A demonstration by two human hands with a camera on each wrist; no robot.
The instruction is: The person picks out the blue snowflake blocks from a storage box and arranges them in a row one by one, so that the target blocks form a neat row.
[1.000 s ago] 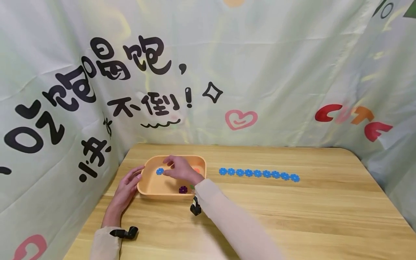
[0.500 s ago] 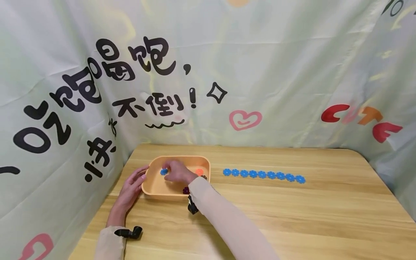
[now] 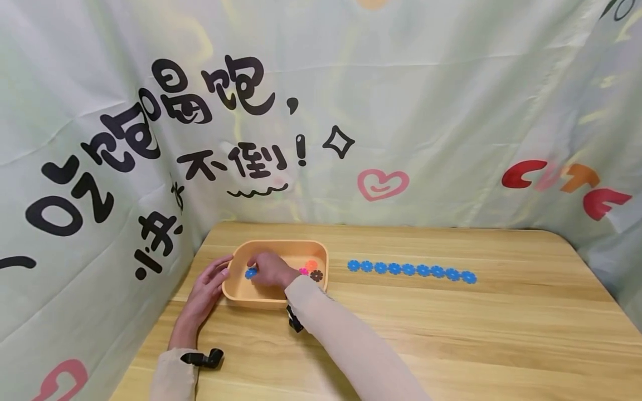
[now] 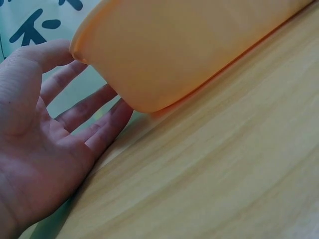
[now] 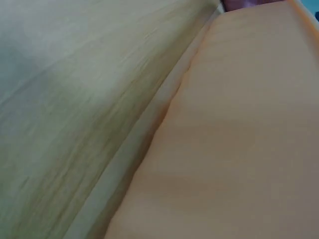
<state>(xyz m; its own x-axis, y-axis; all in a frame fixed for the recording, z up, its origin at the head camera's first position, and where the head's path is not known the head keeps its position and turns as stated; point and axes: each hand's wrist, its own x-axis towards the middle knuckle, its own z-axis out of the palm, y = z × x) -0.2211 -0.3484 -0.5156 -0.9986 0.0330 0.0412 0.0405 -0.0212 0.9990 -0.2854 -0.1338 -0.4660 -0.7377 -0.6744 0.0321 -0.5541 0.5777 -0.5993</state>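
Observation:
An orange tray (image 3: 275, 304) with low walls stands on the table's left side. My left hand (image 3: 204, 287) rests against its left end; in the left wrist view the thumb touches the rim while the loosely extended fingers (image 4: 84, 109) lie along the outer wall. Inside the tray, my right hand (image 3: 271, 270) bends over a blue flower-shaped disc (image 3: 250, 273) and appears to pinch it, though the fingertips are partly hidden. To the right of that hand lie an orange disc (image 3: 311, 265), a pink disc (image 3: 304, 272) and a brown disc (image 3: 316, 275).
Several blue flower-shaped discs (image 3: 408, 269) form a row on the wooden table (image 3: 451, 334), right of the tray. A printed cloth (image 3: 431, 122) hangs behind and along the left side. The right wrist view shows only tray wall (image 5: 234, 129), tabletop and a bit of hand.
My right hand has come down onto the blue disc, which has shifted slightly left and nearer within the tray. The left hand keeps its place. The head view has turned a little left.

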